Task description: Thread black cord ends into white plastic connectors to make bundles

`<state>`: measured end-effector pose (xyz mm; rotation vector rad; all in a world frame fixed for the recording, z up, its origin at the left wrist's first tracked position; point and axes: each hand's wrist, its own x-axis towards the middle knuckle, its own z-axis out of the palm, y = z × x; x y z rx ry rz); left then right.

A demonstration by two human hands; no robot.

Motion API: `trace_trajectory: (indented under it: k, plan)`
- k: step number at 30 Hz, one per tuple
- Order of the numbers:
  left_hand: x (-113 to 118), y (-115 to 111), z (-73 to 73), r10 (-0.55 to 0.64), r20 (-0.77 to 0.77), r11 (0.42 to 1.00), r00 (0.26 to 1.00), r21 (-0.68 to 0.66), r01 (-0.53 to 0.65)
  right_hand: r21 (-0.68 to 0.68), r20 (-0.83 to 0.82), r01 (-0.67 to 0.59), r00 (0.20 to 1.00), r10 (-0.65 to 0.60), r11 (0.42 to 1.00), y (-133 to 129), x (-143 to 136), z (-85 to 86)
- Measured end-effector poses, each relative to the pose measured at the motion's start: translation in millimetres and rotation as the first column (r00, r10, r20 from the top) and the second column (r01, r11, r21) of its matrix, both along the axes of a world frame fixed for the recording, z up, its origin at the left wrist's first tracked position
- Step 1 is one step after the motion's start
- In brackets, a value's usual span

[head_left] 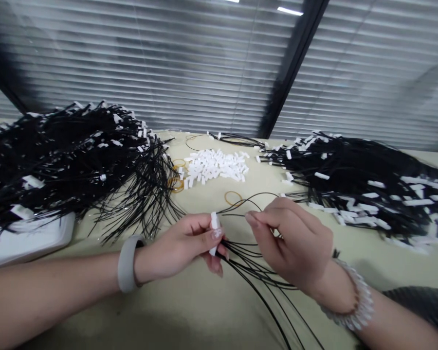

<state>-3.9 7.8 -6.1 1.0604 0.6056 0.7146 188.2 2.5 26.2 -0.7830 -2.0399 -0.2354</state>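
Note:
Between the thumb and fingers of my left hand (190,238) is a long white plastic connector (214,221), held nearly upright. Several black wires (246,267) run out of its right side and fan toward the lower right. My right hand (295,238) is closed in a pinch, just right of the connector. A thin black wire (233,215) stretches from near the connector's upper end to the pinching fingertips. Whether this wire's end sits inside the connector I cannot tell. The palm side of my right hand is hidden.
A heap of loose white connectors (215,165) lies behind my hands, with yellow rubber bands (233,198) nearby. Large piles of black wires with white connectors stand left (65,160) and right (372,170). A white tray (63,233) is under the left pile. Blinds (190,63) rise behind the table.

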Motion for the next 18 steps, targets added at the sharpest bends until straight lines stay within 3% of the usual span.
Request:
trace_trajectory:
  k: [10, 15, 18]
  plan:
    - [-0.8, 0.2, 2.0, -0.034, 0.009, 0.999, 0.999, -0.008, 0.034, 0.038, 0.041, -0.015, 0.999, 0.013, 0.999, 6.4, 0.8, -4.1]
    - [0.0, 0.6, 1.5, -0.046, 0.002, 0.999, 0.999, -0.007, 0.046, -0.061, 0.002, -0.040, 0.999, 0.041, 0.997, 3.2, 0.9, -1.5]
    - [-1.0, 0.8, 0.3, -0.055, 0.001, 0.998, 0.998, -0.001, 0.055, -0.038, -0.013, -0.033, 0.999, 0.032, 0.999, 2.4, 1.1, -0.5]
